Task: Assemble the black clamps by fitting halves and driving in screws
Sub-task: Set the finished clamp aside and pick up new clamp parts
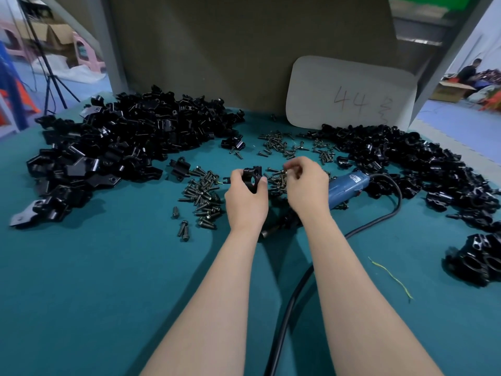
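Teal tabletop (95, 280) carries all the parts. Both forearms reach forward, bare, and the hands meet near the middle.

Left hand (245, 196): back of the hand up, fingers and thumb curled round a black clamp (252, 178) and lifting it off the cloth. The clamp's round bore faces the camera and its lugs point up.

Right hand (306, 185): just right of the clamp, wrist bent, fingers bunched. The fingertips (291, 167) pinch a small screw (285, 172) level with the clamp's top; it is blurred, so I cannot tell whether it touches the clamp.

Surroundings:
- Loose screws (203, 196) lie just left of the left hand, with more (279, 145) beyond both hands.
- A blue power driver (348, 185) lies partly under the right hand. Its black cable (292, 302) loops out to the right, then runs back between the forearms.
- A large heap of black clamp halves (122, 147) sits far left of the left hand, one single piece (179, 168) nearer.
- A second black heap (406, 158) sits right of the right hand, and a small cluster of clamps (477, 259) near the right forearm.
- A white card (349, 93) marked "44" stands beyond the right hand.
- A yellow-green thread (393, 278) lies right of the right forearm.
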